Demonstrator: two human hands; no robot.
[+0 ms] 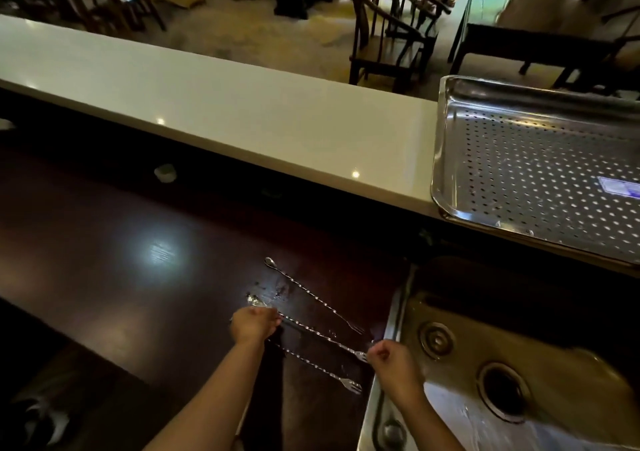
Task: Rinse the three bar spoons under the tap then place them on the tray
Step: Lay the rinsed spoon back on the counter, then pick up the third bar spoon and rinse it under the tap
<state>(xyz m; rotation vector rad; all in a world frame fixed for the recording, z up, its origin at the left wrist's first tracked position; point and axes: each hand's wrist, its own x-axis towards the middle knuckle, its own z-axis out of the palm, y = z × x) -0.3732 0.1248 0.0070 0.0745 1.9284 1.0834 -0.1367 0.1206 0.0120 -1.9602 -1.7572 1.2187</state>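
Observation:
Three twisted steel bar spoons with fork ends lie slantwise on the dark wooden counter, left of the sink. The far bar spoon (311, 293) and the near bar spoon (318, 367) lie untouched. My left hand (254, 324) grips the middle bar spoon (322, 338) close to its bowl end. My right hand (393, 359) is curled into a fist right beside that spoon's fork end, with nothing seen inside it. The perforated steel tray (441, 159) sits on the white ledge at the upper right. No tap is in view.
The steel sink (394, 315) with its drain (504, 391) lies to the right of the spoons, water glinting at its near end. A long white bar ledge (207, 104) runs behind the counter. Chairs and tables stand beyond it.

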